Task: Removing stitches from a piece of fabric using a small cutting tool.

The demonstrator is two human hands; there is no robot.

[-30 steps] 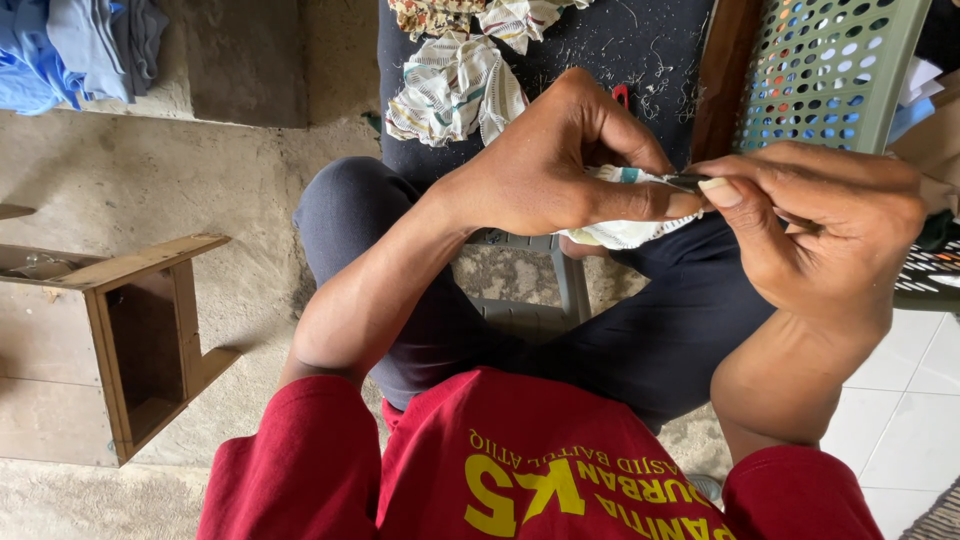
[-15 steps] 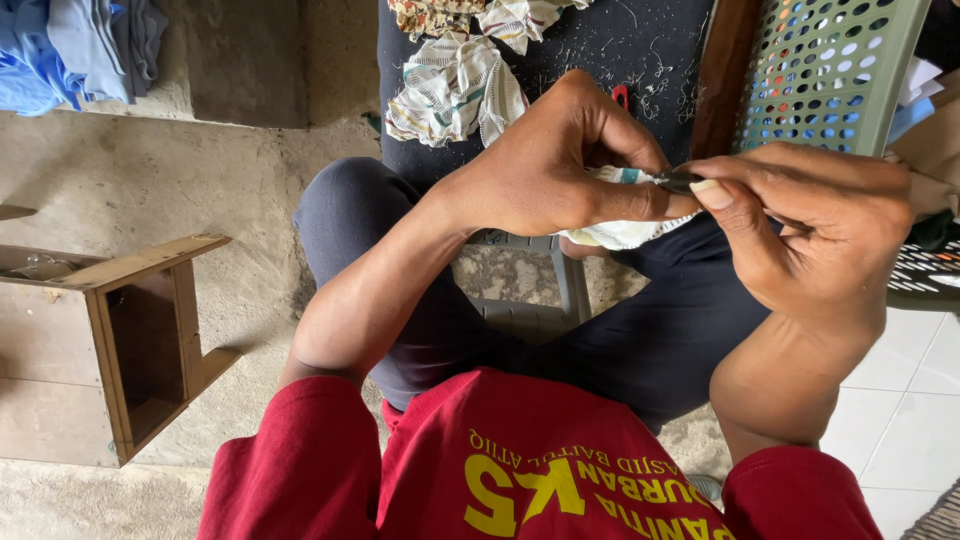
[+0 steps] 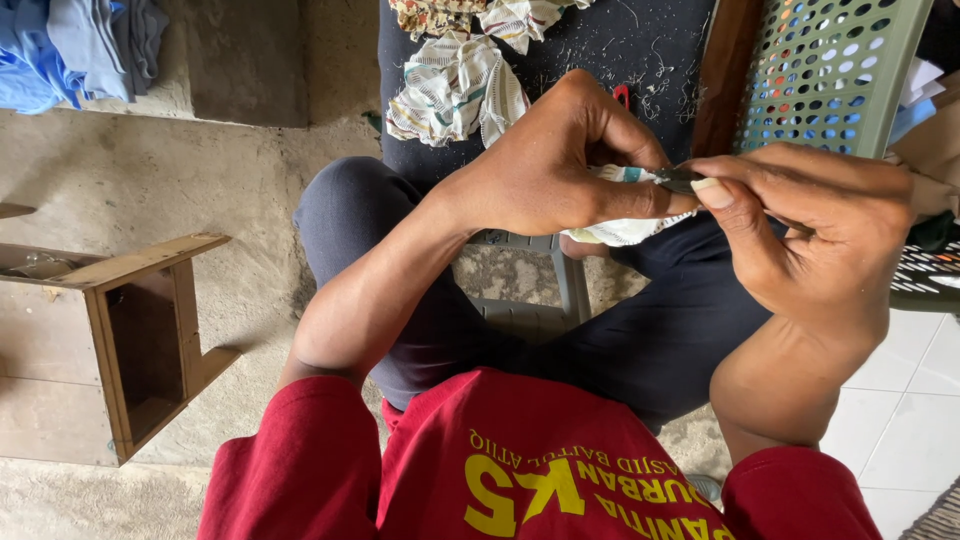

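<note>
i see both hands meeting in the upper right of the frame, above the lap. the left hand (image 3: pixel 560 165) is curled nearly closed around a small bundle of white cloth (image 3: pixel 628 228) with a bit of teal print, thumb pressed along its top; part of the cloth bulges out below the fingers. the right hand (image 3: pixel 815 230) comes in from the right edge, thumb and forefinger pinched tight on a small dark tool (image 3: pixel 678 178) whose tip touches the cloth right at the left thumb. i cannot tell what kind of tool it is, it is mostly hidden by the fingers.

further up, at the top centre, a dark mat (image 3: pixel 640 50) littered with thread ends carries a crumpled striped cloth scrap (image 3: pixel 455 90) and more printed scraps at the very top edge. a green perforated plastic basket (image 3: pixel 830 70) stands in the upper right corner, just behind the right hand. a small wooden stool (image 3: pixel 140 320) lies on its side at the left edge on the concrete floor (image 3: pixel 230 200), and blue clothes (image 3: pixel 60 45) are heaped in the upper left corner.
</note>
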